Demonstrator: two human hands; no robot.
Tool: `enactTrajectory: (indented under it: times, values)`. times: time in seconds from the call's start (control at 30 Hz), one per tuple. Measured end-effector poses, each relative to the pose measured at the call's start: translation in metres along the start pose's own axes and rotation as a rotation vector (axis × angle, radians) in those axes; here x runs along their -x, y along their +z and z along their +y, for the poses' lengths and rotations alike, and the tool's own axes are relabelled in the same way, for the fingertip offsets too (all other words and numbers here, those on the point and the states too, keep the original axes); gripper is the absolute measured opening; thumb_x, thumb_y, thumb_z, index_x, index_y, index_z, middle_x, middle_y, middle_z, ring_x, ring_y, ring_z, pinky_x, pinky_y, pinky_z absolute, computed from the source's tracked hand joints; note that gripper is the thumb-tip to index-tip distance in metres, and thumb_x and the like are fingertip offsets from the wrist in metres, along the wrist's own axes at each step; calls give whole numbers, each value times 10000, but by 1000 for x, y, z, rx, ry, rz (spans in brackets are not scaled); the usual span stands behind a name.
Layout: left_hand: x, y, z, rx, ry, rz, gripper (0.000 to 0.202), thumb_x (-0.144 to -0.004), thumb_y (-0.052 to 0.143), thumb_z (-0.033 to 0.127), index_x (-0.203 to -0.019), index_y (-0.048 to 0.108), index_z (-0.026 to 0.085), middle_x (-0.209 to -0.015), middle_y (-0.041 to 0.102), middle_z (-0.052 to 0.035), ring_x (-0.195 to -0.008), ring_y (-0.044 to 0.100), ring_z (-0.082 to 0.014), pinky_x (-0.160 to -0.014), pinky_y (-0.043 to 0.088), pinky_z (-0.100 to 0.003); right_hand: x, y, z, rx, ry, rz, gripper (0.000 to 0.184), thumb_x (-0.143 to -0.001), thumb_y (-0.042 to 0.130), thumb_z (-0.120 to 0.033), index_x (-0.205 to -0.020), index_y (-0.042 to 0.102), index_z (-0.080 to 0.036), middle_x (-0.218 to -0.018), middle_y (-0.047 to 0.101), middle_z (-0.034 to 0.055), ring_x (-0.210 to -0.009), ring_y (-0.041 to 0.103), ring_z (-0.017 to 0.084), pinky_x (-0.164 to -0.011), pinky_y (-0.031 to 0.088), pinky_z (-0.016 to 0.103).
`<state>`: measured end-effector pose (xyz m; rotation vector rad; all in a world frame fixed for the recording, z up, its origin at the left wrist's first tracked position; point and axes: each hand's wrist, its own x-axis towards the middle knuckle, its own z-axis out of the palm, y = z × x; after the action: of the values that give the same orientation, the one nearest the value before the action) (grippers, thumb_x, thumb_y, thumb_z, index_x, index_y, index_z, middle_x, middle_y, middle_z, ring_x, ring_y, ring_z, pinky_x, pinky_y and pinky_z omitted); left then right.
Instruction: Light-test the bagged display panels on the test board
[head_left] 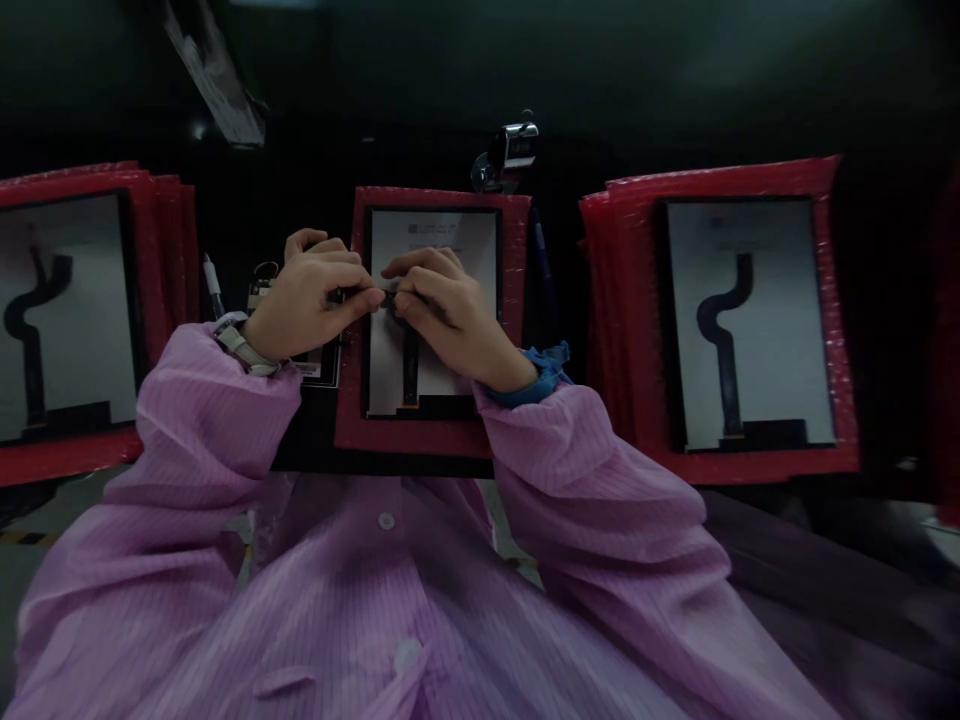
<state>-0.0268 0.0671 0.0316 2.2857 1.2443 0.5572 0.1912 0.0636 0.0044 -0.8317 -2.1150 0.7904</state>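
Note:
A flat display panel [382,385] with a white back and black border lies on a red bubble-wrap sheet [420,437] in front of me. Its black flex cable [410,368] rises from the lower edge, and its upper end is between my fingertips. My left hand [315,300] pinches the tip of that cable from the left, thumb against forefinger. From the right, my right hand [450,305] pinches the same end, its wrist over the panel. The fingers hide most of the cable's tip, so its connector cannot be made out.
Stacks of red bubble wrap carry another panel on the left [82,300] and one on the right [780,350]. A metal tally counter [517,147] stands behind. Pens [541,250] [213,285] flank the middle sheet. A small device [319,370] sits partly beneath my left hand.

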Motion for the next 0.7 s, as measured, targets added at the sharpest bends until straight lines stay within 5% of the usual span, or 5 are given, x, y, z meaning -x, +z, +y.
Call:
enactTrajectory:
  times: [0.23, 0.53, 0.7]
  values:
    - [1, 1, 1, 58, 15, 70, 279, -938, 565, 404, -860, 763, 225, -835, 728, -21, -889, 647, -212, -1039, 399, -501, 0, 0, 1, 6, -10, -4, 215, -1045, 478, -301, -875, 570, -207, -1157, 669, 58, -1111, 575, 209, -1003, 475, 427]
    - [1, 9, 4, 20, -23, 96, 273, -918, 545, 400, -744, 648, 216, -764, 658, 12, -885, 594, -185, -1111, 332, -522, 1, 8, 3, 46, -61, 2, 230, -1059, 453, -319, -890, 564, -209, -1125, 659, 61, -1091, 569, 208, -985, 476, 416]
    - [7, -3, 8, -106, 24, 271, 409, -1054, 386, 520, -1015, 651, 211, -1092, 691, -27, -1100, 571, -186, -1150, 318, -524, 0, 8, 4, 26, -12, 31, 315, -1084, 421, -409, -944, 627, -216, -1130, 674, 73, -1087, 597, 209, -1006, 480, 430]
